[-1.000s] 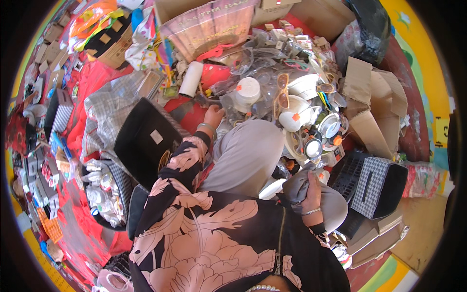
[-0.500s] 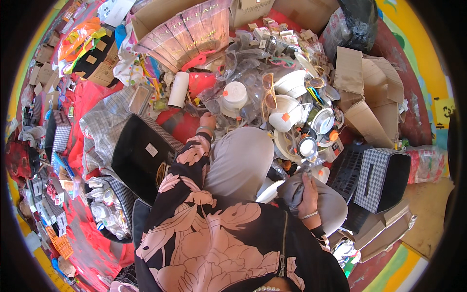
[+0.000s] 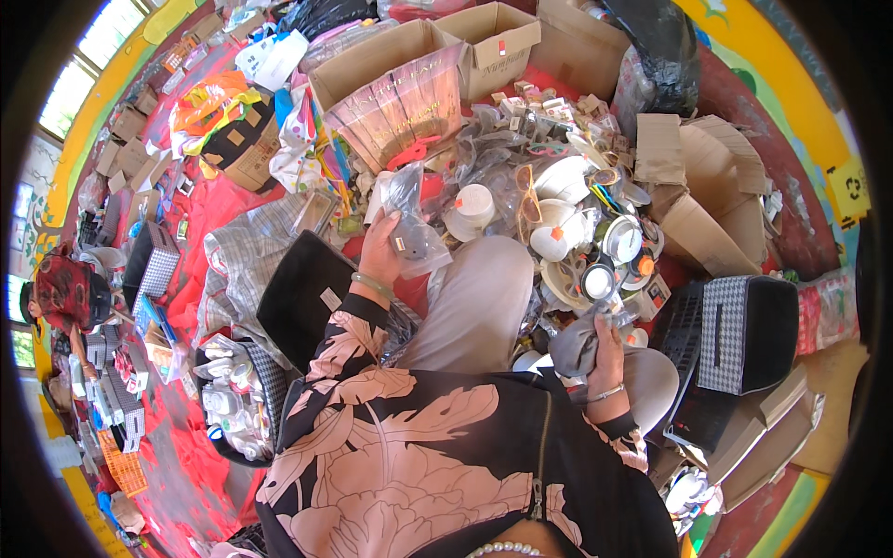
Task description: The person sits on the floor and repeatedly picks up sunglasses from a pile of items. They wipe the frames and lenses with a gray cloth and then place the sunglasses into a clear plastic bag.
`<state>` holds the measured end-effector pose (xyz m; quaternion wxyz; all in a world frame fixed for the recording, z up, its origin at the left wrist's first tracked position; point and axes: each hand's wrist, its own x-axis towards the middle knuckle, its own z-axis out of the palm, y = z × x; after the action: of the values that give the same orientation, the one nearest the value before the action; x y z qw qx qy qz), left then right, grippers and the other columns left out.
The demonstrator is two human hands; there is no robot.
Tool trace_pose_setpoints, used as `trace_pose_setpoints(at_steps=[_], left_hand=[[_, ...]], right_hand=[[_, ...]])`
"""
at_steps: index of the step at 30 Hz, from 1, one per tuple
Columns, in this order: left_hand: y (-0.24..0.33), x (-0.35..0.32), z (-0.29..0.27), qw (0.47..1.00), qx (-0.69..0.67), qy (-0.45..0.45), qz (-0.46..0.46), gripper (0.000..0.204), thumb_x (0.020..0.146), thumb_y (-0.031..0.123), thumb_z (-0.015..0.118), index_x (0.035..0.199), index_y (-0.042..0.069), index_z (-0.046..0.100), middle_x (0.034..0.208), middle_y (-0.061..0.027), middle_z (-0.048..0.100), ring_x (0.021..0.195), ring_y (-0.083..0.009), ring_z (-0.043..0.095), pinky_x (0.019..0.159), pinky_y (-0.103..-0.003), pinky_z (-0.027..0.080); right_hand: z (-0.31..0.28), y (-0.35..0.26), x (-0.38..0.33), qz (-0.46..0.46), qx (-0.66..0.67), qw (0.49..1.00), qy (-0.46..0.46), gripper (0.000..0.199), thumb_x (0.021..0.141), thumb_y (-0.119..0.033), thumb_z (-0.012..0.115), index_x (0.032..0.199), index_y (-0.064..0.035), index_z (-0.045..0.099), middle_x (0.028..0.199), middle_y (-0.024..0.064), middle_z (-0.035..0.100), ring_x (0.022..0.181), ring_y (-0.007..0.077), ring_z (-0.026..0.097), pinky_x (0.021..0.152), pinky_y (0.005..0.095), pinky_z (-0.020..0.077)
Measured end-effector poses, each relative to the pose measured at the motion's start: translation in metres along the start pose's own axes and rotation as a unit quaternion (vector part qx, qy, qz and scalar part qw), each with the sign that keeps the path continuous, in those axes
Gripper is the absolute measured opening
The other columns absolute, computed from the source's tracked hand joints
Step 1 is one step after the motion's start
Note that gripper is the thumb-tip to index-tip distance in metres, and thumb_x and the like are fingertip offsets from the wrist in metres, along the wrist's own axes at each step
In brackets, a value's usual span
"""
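My left hand is raised above my left knee, its fingers closed on a clear plastic bag. A small dark item shows through the bag's lower part; I cannot make out its kind. By my right knee, my right hand grips a crumpled grey cloth-like bundle. Ahead of my knees lies a heap of white bowls, tinted glasses, round lidded containers and loose clear bags. A white tub sits just right of the held bag.
A black-lined bin stands left of my knee, beside a houndstooth basket full of white items. Cardboard boxes line the far side, with an open carton at right. Another person bends over goods at far left.
My left hand has come up and nearer from the heap, now with the clear bag in it. My right hand keeps hold of the grey bundle. The view has shifted, showing more at the left.
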<state>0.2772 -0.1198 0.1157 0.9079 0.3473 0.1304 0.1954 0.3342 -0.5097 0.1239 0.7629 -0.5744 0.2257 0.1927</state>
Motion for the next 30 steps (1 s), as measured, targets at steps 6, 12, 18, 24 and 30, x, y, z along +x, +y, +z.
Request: trace_pose_setpoints(at_steps=[6, 12, 18, 24, 30], left_hand=[[0.000, -0.039, 0.076, 0.978, -0.152, -0.117, -0.084, 0.040, 0.090, 0.019, 0.049, 0.125, 0.000, 0.041, 0.113, -0.0173, 0.056, 0.104, -0.0273, 0.056, 0.084, -0.038, 0.050], [-0.023, -0.077, 0.134, 0.982, 0.004, -0.154, -0.106, 0.043, 0.093, 0.034, 0.046, 0.124, 0.004, 0.042, 0.105, -0.0093, 0.058, 0.092, -0.0251, 0.061, 0.079, -0.040, 0.052], [-0.040, -0.098, 0.182, 0.971, -0.001, -0.150, -0.188, 0.053, 0.092, 0.049, 0.041, 0.121, 0.005, 0.048, 0.105, -0.0060, 0.058, 0.090, -0.0145, 0.059, 0.077, -0.032, 0.051], [-0.047, -0.124, 0.202, 0.903, 0.297, -0.310, -0.039, 0.050, 0.092, 0.040, 0.045, 0.124, 0.001, 0.044, 0.111, -0.0068, 0.055, 0.101, -0.0160, 0.055, 0.085, -0.028, 0.046], [-0.061, -0.142, 0.193, 0.864, 0.249, -0.435, 0.038, 0.039, 0.092, 0.014, 0.047, 0.129, 0.004, 0.038, 0.119, -0.0066, 0.051, 0.109, -0.0172, 0.052, 0.091, -0.031, 0.044]], right_hand=[[-0.008, -0.004, -0.009, -0.041, 0.064, 0.995, -0.067, 0.028, 0.085, -0.021, 0.063, 0.107, -0.0059, 0.056, 0.092, 0.0033, 0.061, 0.084, 0.0158, 0.060, 0.074, 0.0300, 0.0500], [0.010, -0.048, -0.051, -0.107, 0.163, 0.967, -0.164, 0.036, 0.088, -0.017, 0.055, 0.121, -0.0048, 0.047, 0.108, 0.0076, 0.057, 0.097, 0.0189, 0.057, 0.085, 0.0325, 0.0469], [0.034, -0.075, -0.108, -0.613, -0.187, 0.760, -0.106, 0.054, 0.082, -0.012, 0.061, 0.132, -0.0103, 0.040, 0.130, 0.0129, 0.045, 0.113, 0.0256, 0.048, 0.098, 0.0351, 0.0355], [0.041, -0.044, -0.128, -0.738, -0.483, 0.452, -0.134, 0.046, 0.065, -0.015, 0.063, 0.109, -0.0270, 0.062, 0.126, 0.0012, 0.052, 0.103, 0.0226, 0.052, 0.073, 0.0326, 0.0392], [0.040, -0.063, -0.128, -0.753, -0.433, 0.487, -0.094, 0.051, 0.060, -0.010, 0.065, 0.110, -0.0219, 0.062, 0.119, 0.0048, 0.054, 0.100, 0.0242, 0.053, 0.076, 0.0353, 0.0418]])
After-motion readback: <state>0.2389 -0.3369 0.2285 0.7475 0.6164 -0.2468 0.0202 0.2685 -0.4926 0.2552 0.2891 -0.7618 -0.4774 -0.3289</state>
